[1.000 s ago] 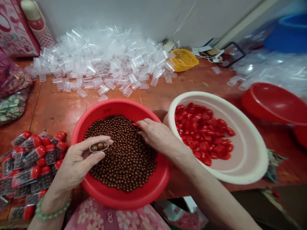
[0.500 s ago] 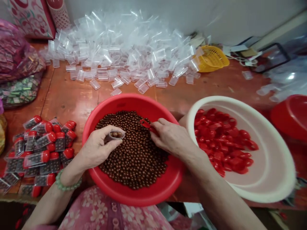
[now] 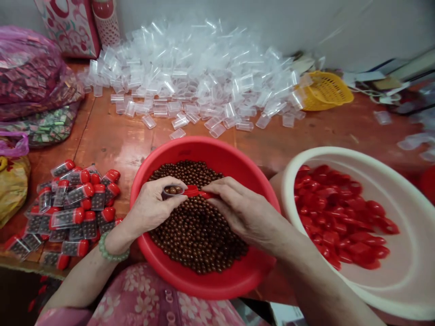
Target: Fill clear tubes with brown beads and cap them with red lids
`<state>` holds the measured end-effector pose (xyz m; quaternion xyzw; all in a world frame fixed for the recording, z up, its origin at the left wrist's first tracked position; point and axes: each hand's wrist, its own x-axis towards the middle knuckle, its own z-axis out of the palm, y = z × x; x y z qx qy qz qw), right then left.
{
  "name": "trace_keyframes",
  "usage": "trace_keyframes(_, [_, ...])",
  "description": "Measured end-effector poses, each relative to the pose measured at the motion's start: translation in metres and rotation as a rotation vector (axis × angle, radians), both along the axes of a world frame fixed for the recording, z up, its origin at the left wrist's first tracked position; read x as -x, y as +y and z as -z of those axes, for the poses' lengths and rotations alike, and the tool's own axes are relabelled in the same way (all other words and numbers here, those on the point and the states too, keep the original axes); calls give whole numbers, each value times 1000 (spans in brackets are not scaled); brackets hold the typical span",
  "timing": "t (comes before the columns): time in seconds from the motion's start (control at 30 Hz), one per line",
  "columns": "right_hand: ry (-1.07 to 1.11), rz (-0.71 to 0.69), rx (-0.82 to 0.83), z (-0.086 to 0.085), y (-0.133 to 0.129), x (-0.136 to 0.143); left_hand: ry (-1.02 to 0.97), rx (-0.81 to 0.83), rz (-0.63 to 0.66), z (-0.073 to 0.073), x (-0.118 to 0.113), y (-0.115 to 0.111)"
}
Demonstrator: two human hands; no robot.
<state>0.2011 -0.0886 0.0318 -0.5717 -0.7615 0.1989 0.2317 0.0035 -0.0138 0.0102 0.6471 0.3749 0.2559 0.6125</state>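
Over a red basin [image 3: 270, 190] of small brown candy balls [image 3: 200, 240], my two hands are close together. My left hand [image 3: 149, 208] is closed around a small clear plastic container [image 3: 166, 194], its open mouth facing me and brown balls showing inside. A red plastic cap [image 3: 191, 191] is pinched in the fingers of my right hand [image 3: 241, 206]. The cap's near end reaches the container's mouth and my left fingertips; whether it is seated there, I cannot tell. My right fingers hide part of the cap.
To the right stands a white basin [image 3: 416, 217] with red caps [image 3: 343, 217]. Filled, capped containers [image 3: 76, 194] lie in a pile at left. Empty clear containers [image 3: 204, 77] are heaped at the back, beside a yellow basket [image 3: 326, 93]. Plastic bags [image 3: 30, 86] occupy the far left.
My right hand has brought the red cap leftward and slightly down, to the mouth of the container in my left hand. The whole view has shifted, so things appear farther right.
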Motion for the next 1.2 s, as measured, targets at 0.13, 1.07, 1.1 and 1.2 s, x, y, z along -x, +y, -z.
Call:
trace_keyframes(0.13, [349,229,-50,5,3,12,-63,118,0,-3,0,1])
trace_keyframes(1.07, [561,111,-207,7,18,31,-103,336,312,-5,4,0])
trace_keyframes(1.1, [542,74,-222,6,18,32,-112,348,328,-4,4,0])
trace_keyframes(1.2, [490,-4,-248,5,21,33,-131,350,342,-1,3,0])
